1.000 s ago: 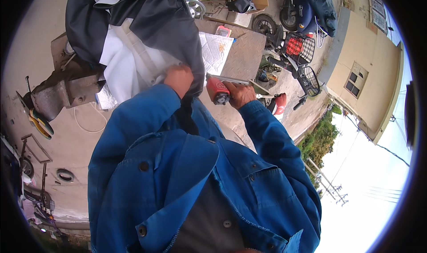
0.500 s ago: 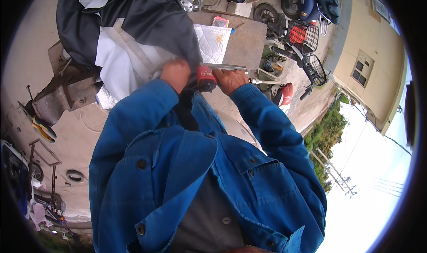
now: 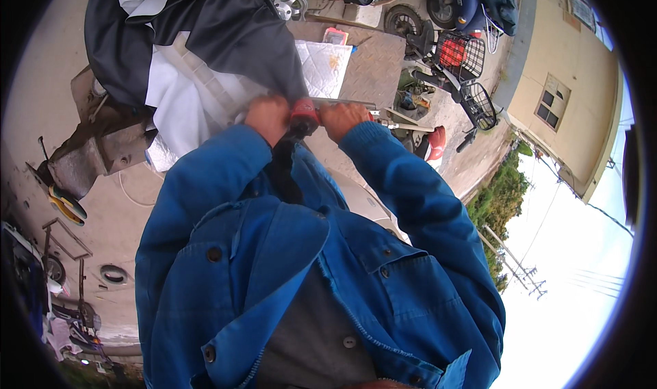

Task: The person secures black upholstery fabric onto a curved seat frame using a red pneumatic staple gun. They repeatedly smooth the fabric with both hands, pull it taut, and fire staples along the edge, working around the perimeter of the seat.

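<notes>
1. Biggest thing first: the ground (image 3: 113, 177), a pale dusty stretch running under pretty much everything.
2. Then the beige building (image 3: 578, 105), over past the ground's right side, with a small window in its wall.
3. The black-and-white sheet (image 3: 233, 40) is what's being worked on. It's spread in front of the person, black on one face and white on the other, with folds of the white showing. Its near edge comes right up to both hands.
4. Blue jacket (image 3: 390, 286) on the person, sleeves reaching forward to that near edge.
5. Metal plate (image 3: 380, 60), brownish and textured. The sheet covers some of its left edge.
6. Rusty metal block (image 3: 79, 146), poking out past the sheet's left edge.
7. Quilted silver-white piece (image 3: 318, 67), lying toward the plate's left edge, partly under the sheet.
8. Red tool (image 3: 304, 112), at the sheet's near right corner. Looks like it meets the black there, but can't tell if it's pressed on.
9. Right hand (image 3: 344, 120): fingers wrapped around the tool, fingertips hidden.
10. Left hand (image 3: 268, 117): kinda blurry, fingers curled tight and gripping the sheet's near edge. Can't see the fingertips.
11. Yellow-and-black-handled tool (image 3: 67, 206), just beside the block's near end.
12. Little red-edged item (image 3: 335, 36), near the plate's far edge.
</notes>
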`<move>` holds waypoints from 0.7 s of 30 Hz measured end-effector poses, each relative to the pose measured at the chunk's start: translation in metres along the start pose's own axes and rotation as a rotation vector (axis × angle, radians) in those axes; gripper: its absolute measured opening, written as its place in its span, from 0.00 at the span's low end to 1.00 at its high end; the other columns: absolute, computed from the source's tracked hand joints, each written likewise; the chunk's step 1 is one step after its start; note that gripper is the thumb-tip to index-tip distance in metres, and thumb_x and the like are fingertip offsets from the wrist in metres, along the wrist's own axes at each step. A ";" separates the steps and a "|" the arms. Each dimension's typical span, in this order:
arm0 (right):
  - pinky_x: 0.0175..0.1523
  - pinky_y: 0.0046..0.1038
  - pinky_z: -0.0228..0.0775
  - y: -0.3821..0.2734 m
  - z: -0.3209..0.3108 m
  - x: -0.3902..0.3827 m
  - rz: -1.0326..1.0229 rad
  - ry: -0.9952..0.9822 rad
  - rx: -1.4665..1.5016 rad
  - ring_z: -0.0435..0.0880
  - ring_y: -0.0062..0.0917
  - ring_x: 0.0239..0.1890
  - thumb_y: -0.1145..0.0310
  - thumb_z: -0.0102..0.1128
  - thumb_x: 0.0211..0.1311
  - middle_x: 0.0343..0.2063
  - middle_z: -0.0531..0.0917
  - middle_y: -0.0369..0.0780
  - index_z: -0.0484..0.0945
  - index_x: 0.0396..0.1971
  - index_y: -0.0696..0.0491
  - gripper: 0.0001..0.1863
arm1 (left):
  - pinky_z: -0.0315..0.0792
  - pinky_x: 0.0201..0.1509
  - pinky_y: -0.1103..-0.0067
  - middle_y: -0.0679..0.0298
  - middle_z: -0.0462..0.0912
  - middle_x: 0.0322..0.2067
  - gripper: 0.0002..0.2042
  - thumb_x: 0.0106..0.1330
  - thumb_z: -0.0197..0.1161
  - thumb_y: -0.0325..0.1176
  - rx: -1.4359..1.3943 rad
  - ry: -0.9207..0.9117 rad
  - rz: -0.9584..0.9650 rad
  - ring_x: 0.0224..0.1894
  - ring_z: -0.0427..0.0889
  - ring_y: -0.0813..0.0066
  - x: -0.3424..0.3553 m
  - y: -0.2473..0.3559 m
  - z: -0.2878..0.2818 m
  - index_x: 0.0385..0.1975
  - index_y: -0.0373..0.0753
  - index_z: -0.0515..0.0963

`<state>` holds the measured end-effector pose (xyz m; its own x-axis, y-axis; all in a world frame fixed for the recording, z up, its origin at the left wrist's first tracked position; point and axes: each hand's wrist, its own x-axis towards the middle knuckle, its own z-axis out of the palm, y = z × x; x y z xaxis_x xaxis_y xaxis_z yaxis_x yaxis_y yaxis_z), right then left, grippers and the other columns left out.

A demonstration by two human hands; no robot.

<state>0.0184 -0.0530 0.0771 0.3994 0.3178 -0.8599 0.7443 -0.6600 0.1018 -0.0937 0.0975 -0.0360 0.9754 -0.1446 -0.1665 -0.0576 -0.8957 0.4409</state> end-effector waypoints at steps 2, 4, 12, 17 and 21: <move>0.45 0.49 0.85 -0.001 -0.006 0.003 -0.005 -0.042 -0.029 0.92 0.47 0.40 0.69 0.57 0.69 0.38 0.91 0.49 0.80 0.51 0.53 0.13 | 0.81 0.34 0.74 0.57 0.88 0.25 0.11 0.65 0.62 0.33 -0.020 0.013 -0.011 0.29 0.89 0.65 -0.001 0.000 0.006 0.39 0.31 0.83; 0.45 0.48 0.84 0.006 -0.001 0.000 -0.008 0.024 0.011 0.91 0.47 0.38 0.67 0.57 0.69 0.36 0.90 0.47 0.81 0.50 0.51 0.13 | 0.80 0.34 0.74 0.57 0.88 0.26 0.12 0.66 0.62 0.33 -0.032 0.026 -0.017 0.29 0.89 0.65 0.000 0.000 0.007 0.40 0.30 0.83; 0.43 0.47 0.83 0.036 0.038 -0.051 -0.030 0.368 0.193 0.90 0.47 0.37 0.70 0.67 0.60 0.37 0.90 0.46 0.83 0.48 0.44 0.16 | 0.80 0.34 0.74 0.60 0.89 0.28 0.14 0.68 0.61 0.34 0.200 -0.042 -0.014 0.30 0.89 0.69 0.001 0.007 0.010 0.46 0.30 0.84; 0.38 0.47 0.82 0.028 0.047 -0.046 -0.131 0.416 0.162 0.90 0.48 0.35 0.68 0.65 0.63 0.34 0.90 0.45 0.81 0.50 0.44 0.15 | 0.80 0.35 0.76 0.60 0.89 0.28 0.15 0.68 0.62 0.34 0.173 -0.006 -0.022 0.30 0.90 0.70 0.001 0.005 0.015 0.46 0.29 0.84; 0.36 0.50 0.81 0.023 0.047 -0.035 -0.129 0.349 0.168 0.90 0.49 0.33 0.64 0.62 0.68 0.32 0.89 0.47 0.79 0.47 0.44 0.10 | 0.80 0.35 0.76 0.60 0.89 0.27 0.15 0.68 0.62 0.34 0.169 -0.041 -0.031 0.31 0.90 0.69 0.000 0.006 0.009 0.45 0.29 0.84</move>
<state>-0.0036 -0.1113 0.0856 0.4874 0.5980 -0.6362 0.7137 -0.6926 -0.1042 -0.0963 0.0882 -0.0415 0.9680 -0.1297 -0.2149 -0.0659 -0.9575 0.2809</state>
